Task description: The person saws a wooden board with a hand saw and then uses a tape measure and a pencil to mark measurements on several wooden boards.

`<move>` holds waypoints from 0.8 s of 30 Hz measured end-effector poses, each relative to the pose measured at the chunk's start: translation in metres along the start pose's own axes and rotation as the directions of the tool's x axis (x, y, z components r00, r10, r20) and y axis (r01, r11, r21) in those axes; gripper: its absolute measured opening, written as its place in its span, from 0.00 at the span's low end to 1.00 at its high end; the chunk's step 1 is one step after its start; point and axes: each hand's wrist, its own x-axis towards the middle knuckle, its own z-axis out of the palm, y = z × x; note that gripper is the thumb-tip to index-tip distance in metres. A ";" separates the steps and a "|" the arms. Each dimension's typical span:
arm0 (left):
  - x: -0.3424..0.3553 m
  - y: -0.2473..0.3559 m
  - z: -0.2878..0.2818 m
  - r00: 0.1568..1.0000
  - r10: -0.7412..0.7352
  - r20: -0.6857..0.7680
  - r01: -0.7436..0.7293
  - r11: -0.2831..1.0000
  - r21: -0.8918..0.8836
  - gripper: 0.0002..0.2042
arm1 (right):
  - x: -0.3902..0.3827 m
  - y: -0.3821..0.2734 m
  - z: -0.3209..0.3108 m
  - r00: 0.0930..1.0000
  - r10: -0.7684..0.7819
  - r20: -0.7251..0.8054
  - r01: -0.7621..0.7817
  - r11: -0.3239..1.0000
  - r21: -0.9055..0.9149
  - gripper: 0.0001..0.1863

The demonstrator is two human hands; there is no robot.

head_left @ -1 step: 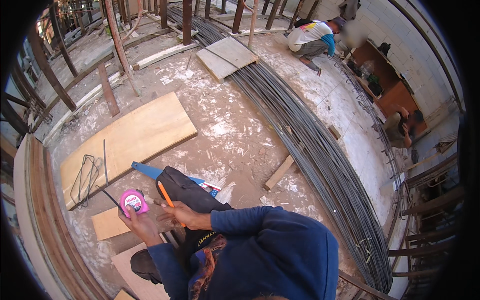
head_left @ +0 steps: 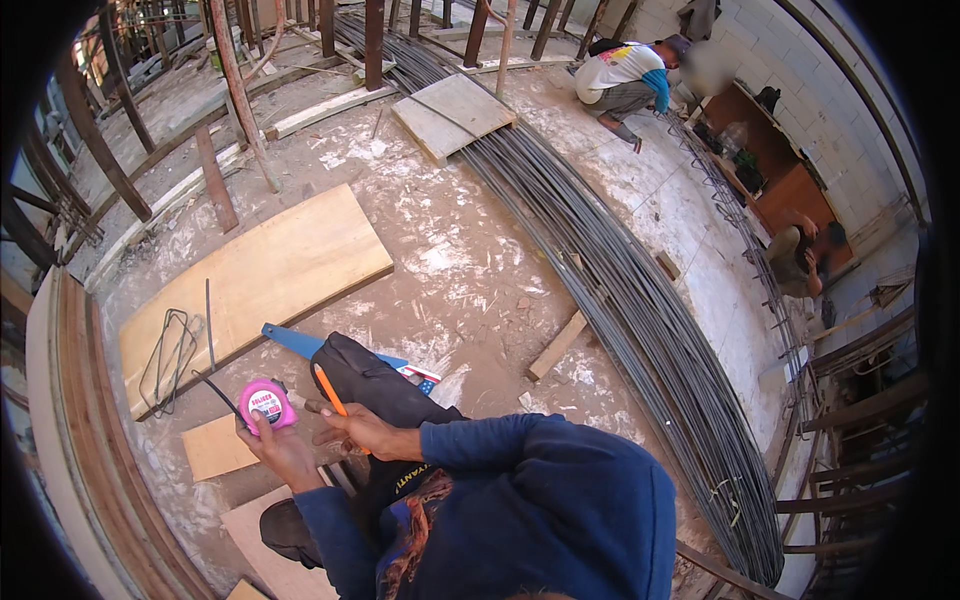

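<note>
My left hand [head_left: 283,455] is closed around a pink tape measure [head_left: 266,402], its round face turned up. A thin dark rod [head_left: 215,392] runs up to the tape measure's left side; whether I grip it too is unclear. Slightly to the right, my right hand [head_left: 365,432] has an orange pencil [head_left: 331,390] between its fingers, slanting up and left. My knee, in dark trousers [head_left: 360,375], lies just beyond that hand. From behind the knee show a handsaw's blue blade [head_left: 290,340] and its red, white and blue handle [head_left: 424,379].
A plywood sheet [head_left: 290,260] lies at the left with bent wire stirrups [head_left: 172,360] on it. Long rebar [head_left: 620,290] crosses the floor, a wooden board [head_left: 455,115] over it. A wood block [head_left: 557,347] lies beside it. Two people [head_left: 625,80] crouch at the right.
</note>
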 end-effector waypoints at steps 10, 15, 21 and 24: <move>0.007 0.013 -0.006 1.000 -0.029 -0.004 0.029 0.998 -0.061 0.17 | -0.002 -0.006 0.015 0.777 -0.518 0.357 0.629 0.645 -0.434 0.23; 0.002 0.005 0.001 0.978 -0.208 -0.036 0.198 0.964 -0.175 0.14 | 0.001 -0.010 0.014 0.853 -0.388 0.349 0.519 0.697 -0.494 0.21; 0.001 0.005 0.005 0.989 -0.138 0.060 0.150 0.890 -0.431 0.22 | -0.004 -0.022 0.009 0.882 -0.423 0.209 0.471 0.800 -0.372 0.18; 0.000 0.016 0.002 0.977 -0.172 0.124 0.211 0.838 -0.502 0.24 | 0.002 -0.030 0.013 0.899 -0.399 0.180 0.437 0.808 -0.395 0.17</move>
